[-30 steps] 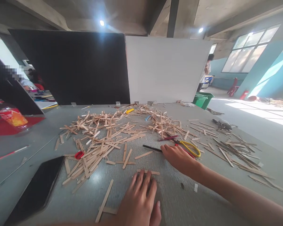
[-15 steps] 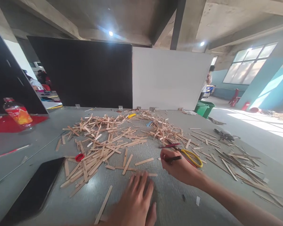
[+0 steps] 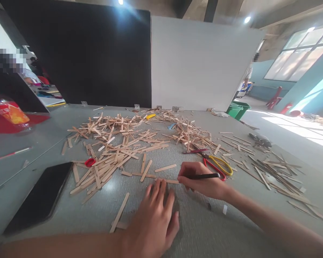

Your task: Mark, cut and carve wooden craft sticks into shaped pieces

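Note:
My left hand [image 3: 156, 215] lies on the grey table, fingers stretched and a little apart. Its fingertips rest on the left part of a flat wooden craft stick [image 3: 171, 181]. To the right, my right hand [image 3: 200, 179] is closed around a slim black pen [image 3: 204, 176], pinched by thumb and fingers at the stick's right end. The pen's tip is hidden by the fingers. Behind that hand lie scissors [image 3: 218, 165] with one yellow and one red handle loop. Several loose craft sticks [image 3: 146, 171] are just beyond my left hand.
Heaps of craft sticks [image 3: 115, 154] spread over the table's middle. A black phone [image 3: 40, 197] and a red bottle cap [image 3: 90, 162] lie left, with a drink bottle [image 3: 9, 111] farther back. Thin dark strips [image 3: 280, 179] lie right. Black and white panels [image 3: 204, 64] stand behind.
The view has tilted downward. My right hand has come closer to the craft stick under my left fingers, and more of the pen shows. My left hand stays on the stick.

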{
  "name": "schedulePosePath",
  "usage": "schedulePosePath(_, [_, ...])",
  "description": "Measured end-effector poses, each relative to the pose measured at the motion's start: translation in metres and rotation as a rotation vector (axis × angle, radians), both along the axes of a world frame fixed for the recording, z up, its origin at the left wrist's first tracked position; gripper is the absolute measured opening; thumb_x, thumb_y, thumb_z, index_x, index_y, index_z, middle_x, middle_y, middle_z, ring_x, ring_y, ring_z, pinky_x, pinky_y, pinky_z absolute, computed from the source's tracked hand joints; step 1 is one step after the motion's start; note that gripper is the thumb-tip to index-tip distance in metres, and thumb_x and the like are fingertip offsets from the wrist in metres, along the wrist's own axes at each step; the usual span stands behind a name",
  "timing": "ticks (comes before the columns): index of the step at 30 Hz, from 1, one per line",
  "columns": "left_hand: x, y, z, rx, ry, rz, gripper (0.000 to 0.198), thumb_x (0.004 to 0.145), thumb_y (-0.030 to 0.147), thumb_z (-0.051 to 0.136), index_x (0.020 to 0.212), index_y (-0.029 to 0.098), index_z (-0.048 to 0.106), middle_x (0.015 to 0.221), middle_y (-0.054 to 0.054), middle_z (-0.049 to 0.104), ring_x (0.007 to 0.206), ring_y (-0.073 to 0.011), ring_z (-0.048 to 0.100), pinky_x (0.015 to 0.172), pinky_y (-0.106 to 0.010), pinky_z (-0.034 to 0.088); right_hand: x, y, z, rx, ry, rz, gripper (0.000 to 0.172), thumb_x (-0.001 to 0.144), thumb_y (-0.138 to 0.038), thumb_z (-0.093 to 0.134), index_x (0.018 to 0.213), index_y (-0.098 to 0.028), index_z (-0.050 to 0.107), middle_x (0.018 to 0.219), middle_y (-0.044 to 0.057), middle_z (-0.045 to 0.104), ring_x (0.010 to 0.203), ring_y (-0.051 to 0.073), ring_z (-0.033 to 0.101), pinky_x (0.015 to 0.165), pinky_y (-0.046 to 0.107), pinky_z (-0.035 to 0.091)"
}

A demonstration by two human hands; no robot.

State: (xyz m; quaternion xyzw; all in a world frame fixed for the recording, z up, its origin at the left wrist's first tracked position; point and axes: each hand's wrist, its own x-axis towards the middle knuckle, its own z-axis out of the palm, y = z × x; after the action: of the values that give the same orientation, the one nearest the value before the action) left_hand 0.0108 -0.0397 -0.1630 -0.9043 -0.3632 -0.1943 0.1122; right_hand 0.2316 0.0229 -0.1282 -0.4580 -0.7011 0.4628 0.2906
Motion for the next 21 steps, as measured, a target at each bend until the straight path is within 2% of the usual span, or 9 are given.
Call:
schedulePosePath(3, [0.001,0.000,0.002,-0.039,0.019,-0.051,0.043,0.101,0.032,0.045,0.126,0.005,0.068,0.132,-0.025,0.070,0.121,-0.0394,0.068,0.095,-0.053,0.060,-0.001,-0.001,-0.002,-0.033,0.017,-0.018,0.022,0.091,-0.033,0.071,0.076,-0.019,0.063,0.061,-0.001,0.066,0.050,0.011,0.058,0.043,0.020,0.041])
schedulePosePath(5, [0.001,0.000,0.004,-0.047,0.035,-0.099,0.043,0.103,0.029,0.041,0.127,0.004,0.067,0.130,-0.023,0.071,0.119,-0.0370,0.069,0.094,-0.049,0.061,-0.003,-0.003,-0.005,-0.077,0.051,-0.017,0.020,0.090,-0.030,0.071,0.076,-0.020,0.060,0.059,-0.002,0.066,0.047,0.011,0.059,0.041,0.020,0.042])
schedulePosePath(8, [0.002,0.000,0.005,-0.044,0.042,-0.127,0.045,0.104,0.026,0.038,0.128,0.002,0.067,0.128,-0.024,0.072,0.118,-0.0371,0.069,0.093,-0.049,0.060,-0.007,-0.006,-0.011,-0.131,0.059,-0.031,0.024,0.090,-0.030,0.070,0.073,-0.021,0.056,0.055,-0.002,0.065,0.044,0.013,0.061,0.040,0.021,0.043])
schedulePosePath(11, [0.003,0.000,0.005,-0.038,0.026,-0.126,0.046,0.104,0.025,0.036,0.127,0.001,0.068,0.127,-0.024,0.072,0.119,-0.0381,0.068,0.093,-0.051,0.059,-0.011,-0.008,-0.016,-0.058,-0.008,-0.069,0.032,0.094,-0.033,0.065,0.067,-0.022,0.052,0.050,-0.003,0.061,0.040,0.011,0.056,0.038,0.020,0.038])
schedulePosePath(14, [0.004,0.001,0.005,-0.035,0.025,-0.128,0.046,0.104,0.024,0.035,0.126,0.000,0.068,0.126,-0.024,0.073,0.119,-0.0375,0.068,0.093,-0.050,0.058,-0.012,-0.009,-0.020,0.051,-0.058,-0.071,0.032,0.093,-0.027,0.063,0.065,-0.022,0.049,0.048,-0.005,0.056,0.039,0.008,0.049,0.040,0.019,0.033])
schedulePosePath(18, [0.005,0.001,0.006,0.002,0.019,-0.117,0.046,0.104,0.024,0.035,0.124,0.001,0.069,0.124,-0.024,0.074,0.117,-0.0377,0.070,0.091,-0.052,0.058,-0.011,-0.009,-0.023,0.052,-0.050,-0.067,0.033,0.093,-0.028,0.061,0.065,-0.024,0.046,0.049,-0.006,0.053,0.038,0.009,0.049,0.038,0.020,0.032])
schedulePosePath(21, [0.005,-0.001,0.005,0.103,-0.018,-0.154,0.039,0.103,0.020,0.039,0.111,0.004,0.073,0.112,-0.020,0.078,0.107,-0.0340,0.073,0.088,-0.050,0.058,-0.010,-0.010,-0.025,0.025,-0.028,-0.050,0.032,0.094,-0.031,0.060,0.066,-0.024,0.045,0.050,-0.005,0.056,0.036,0.010,0.050,0.037,0.021,0.033])
